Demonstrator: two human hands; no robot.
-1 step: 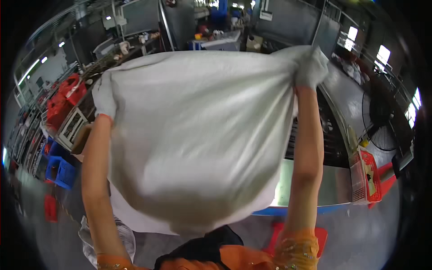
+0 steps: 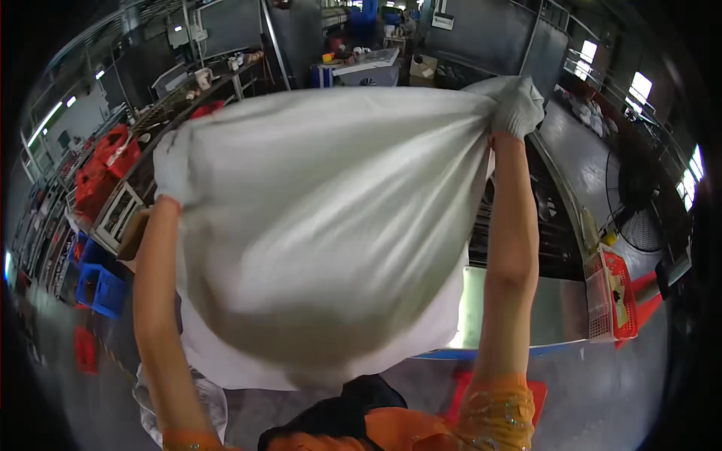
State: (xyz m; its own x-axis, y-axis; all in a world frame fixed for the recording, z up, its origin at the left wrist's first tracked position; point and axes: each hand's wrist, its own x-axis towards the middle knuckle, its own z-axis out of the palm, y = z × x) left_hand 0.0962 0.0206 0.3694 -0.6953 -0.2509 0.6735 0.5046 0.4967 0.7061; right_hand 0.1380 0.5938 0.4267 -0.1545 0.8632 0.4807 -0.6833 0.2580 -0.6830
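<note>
A large white sheet of cloth-like material [image 2: 323,218] is stretched out in front of me, held up between both arms. Its middle sags in a rounded belly towards me, and folds fan out from its upper right corner. My left hand [image 2: 173,165], in a white knitted glove, grips the upper left edge; its fingers are partly blurred. At the upper right corner my right hand [image 2: 519,109], gloved alike, is closed round bunched material. A paler layer [image 2: 233,368] hangs below the belly. Whether the sheet is a single cloth or a sack, I cannot tell.
Behind the sheet stands a metal-topped table [image 2: 538,304] with a blue edge. Right of it are a red and white basket [image 2: 613,297] and a black fan [image 2: 639,218]. Blue crates [image 2: 100,289] and red bags [image 2: 105,165] lie left. A red stool [image 2: 535,398] stands near me.
The folds from my right hand have grown sharper and the sheet's top left edge has dipped a little, uncovering something red behind it. Both hands have shifted slightly left and keep their grip.
</note>
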